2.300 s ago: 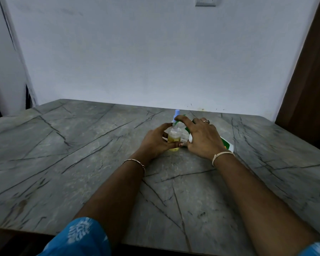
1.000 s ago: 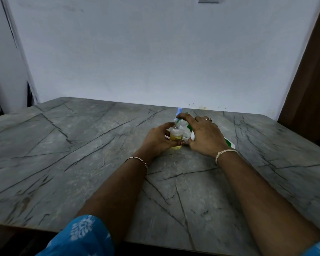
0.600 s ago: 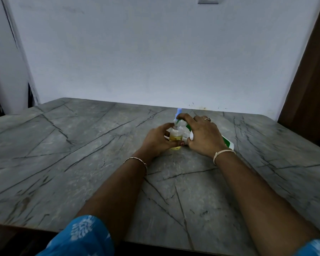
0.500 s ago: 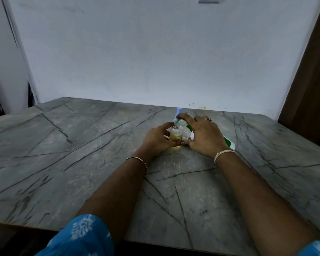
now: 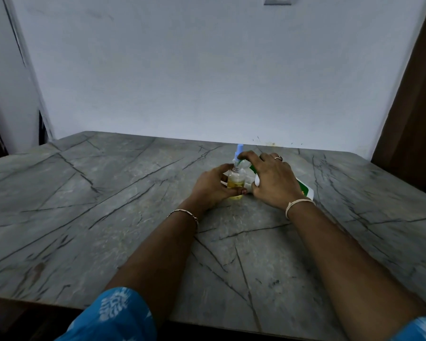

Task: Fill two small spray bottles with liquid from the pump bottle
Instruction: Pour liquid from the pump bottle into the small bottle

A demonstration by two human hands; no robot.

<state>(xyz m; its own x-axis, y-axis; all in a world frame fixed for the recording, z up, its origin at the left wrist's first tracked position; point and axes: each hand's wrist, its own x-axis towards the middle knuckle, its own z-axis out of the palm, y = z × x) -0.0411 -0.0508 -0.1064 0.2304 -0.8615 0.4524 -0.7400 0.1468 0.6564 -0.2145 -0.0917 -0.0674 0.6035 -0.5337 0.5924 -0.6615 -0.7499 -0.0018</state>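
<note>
Head — left fingers round spray bottle

no readable text anywhere. pump bottle has a green and white label, print too small and mostly hidden by the right hand. nothing legible on the spray bottle.

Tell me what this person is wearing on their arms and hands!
A thin metal chain bracelet circles the wrist of the left hand. The right hand has a pale cord wristband and a small ring on one finger. Both sleeves are bright blue fabric; the left sleeve shows a white leafy print, the right sleeve peeks in at the corner.
</note>
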